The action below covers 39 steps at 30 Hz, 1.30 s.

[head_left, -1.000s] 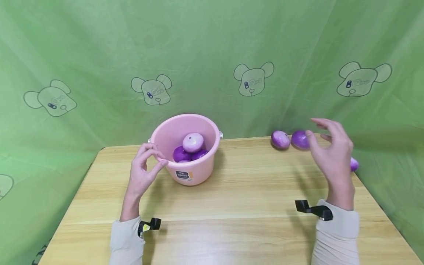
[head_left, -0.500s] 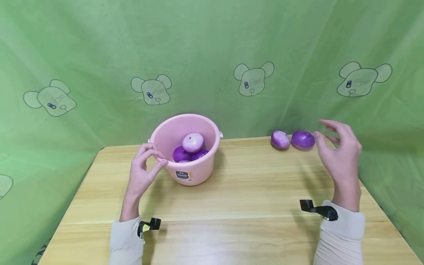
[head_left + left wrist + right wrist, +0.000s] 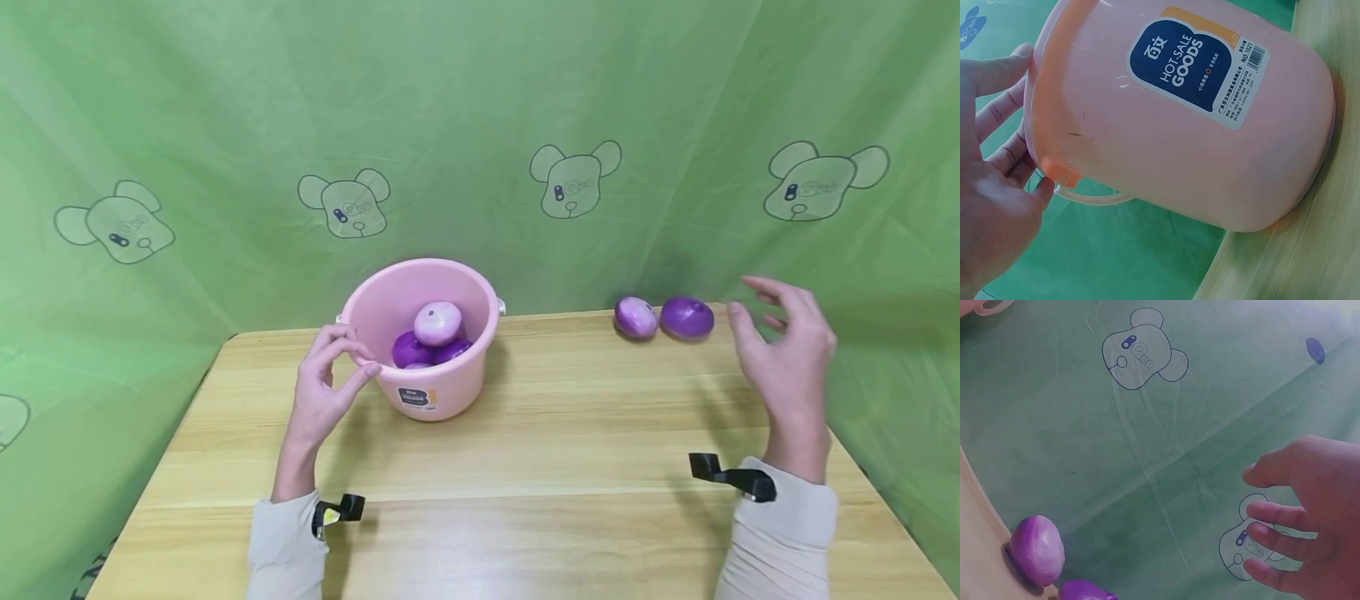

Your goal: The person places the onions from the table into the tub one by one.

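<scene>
My left hand (image 3: 322, 383) holds the near left rim of a pink bucket (image 3: 467, 385), thumb outside and fingers over the edge. In the left wrist view the fingers (image 3: 1004, 115) reach behind the rim, beside the bucket's printed label (image 3: 1191, 62). Several purple onions lie inside the bucket, a paler onion (image 3: 437, 323) on top. My right hand (image 3: 791, 358) is raised above the table's right side, fingers spread and holding nothing. Just left of its thumb sit a dark purple onion (image 3: 687, 318) and a lighter onion (image 3: 636, 317), side by side.
The wooden table (image 3: 570, 450) stands against a green cloth backdrop (image 3: 465, 100) printed with bear faces. Both onions outside the bucket lie at the table's back edge. A bucket handle (image 3: 1100, 197) hangs at the side in the left wrist view.
My right hand has moved right, uncovering the dark purple onion. Another onion, seen earlier at the right edge, is now hidden behind that hand. My left hand and the bucket stay put.
</scene>
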Each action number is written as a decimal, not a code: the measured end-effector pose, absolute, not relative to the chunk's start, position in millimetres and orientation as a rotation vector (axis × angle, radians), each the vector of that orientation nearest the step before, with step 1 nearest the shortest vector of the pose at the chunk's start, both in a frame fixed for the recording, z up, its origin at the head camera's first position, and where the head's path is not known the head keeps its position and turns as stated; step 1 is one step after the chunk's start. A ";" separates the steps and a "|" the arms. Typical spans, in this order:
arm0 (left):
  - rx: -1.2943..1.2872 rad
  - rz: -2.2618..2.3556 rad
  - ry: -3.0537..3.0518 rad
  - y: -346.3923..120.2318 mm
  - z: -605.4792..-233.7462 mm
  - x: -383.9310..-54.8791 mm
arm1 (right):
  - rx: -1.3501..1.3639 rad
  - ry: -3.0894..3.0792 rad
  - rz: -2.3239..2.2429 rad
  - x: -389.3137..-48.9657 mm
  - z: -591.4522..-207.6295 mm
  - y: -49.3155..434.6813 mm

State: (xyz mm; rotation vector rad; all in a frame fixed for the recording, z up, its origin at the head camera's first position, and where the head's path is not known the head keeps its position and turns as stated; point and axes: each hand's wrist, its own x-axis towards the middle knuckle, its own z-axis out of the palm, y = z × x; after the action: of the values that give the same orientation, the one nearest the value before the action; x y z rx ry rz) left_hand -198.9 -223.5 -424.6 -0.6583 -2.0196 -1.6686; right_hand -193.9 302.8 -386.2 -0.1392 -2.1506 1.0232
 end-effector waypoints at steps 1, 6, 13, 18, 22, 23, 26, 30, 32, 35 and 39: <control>-0.658 -1.670 -2.019 -223.4 -424.4 -198.8 | -0.146 -2.151 1.020 -193.9 -386.5 303.7; -0.654 -1.673 -2.020 -223.0 -423.3 -197.9 | -0.170 -2.158 1.016 -194.7 -388.6 308.6; -0.658 -1.662 -2.024 -222.3 -423.6 -197.7 | -0.198 -2.190 0.993 -194.3 -392.4 313.8; -0.654 -1.668 -2.023 -222.9 -424.8 -198.0 | -0.232 -2.220 0.994 -195.4 -394.4 317.6; -0.655 -1.670 -2.019 -223.4 -425.3 -198.0 | -0.253 -2.229 0.985 -197.0 -397.1 323.1; -0.656 -1.667 -2.020 -223.3 -425.3 -198.0 | -0.257 -2.228 0.985 -197.2 -397.5 324.6; -0.656 -1.663 -2.018 -223.4 -425.4 -197.7 | -0.279 -2.241 0.991 -197.8 -399.0 329.2; -0.653 -1.663 -2.020 -223.5 -425.3 -197.3 | -0.318 -2.273 0.998 -197.9 -401.0 336.5; -0.654 -1.665 -2.020 -223.3 -424.9 -197.1 | -0.336 -2.286 0.996 -197.4 -402.2 340.5; -0.658 -1.666 -2.019 -222.8 -424.6 -196.9 | -0.369 -2.306 0.995 -196.5 -403.1 345.9; -0.662 -1.670 -2.018 -222.4 -424.4 -197.1 | -0.403 -2.334 1.004 -195.6 -404.5 351.9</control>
State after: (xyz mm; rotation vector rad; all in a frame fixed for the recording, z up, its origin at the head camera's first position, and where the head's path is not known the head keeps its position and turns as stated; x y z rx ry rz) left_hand -197.1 -222.4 -424.4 -0.6622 -2.0178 -1.6701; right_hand -195.6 351.9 -404.5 -0.4025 -2.3341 1.0042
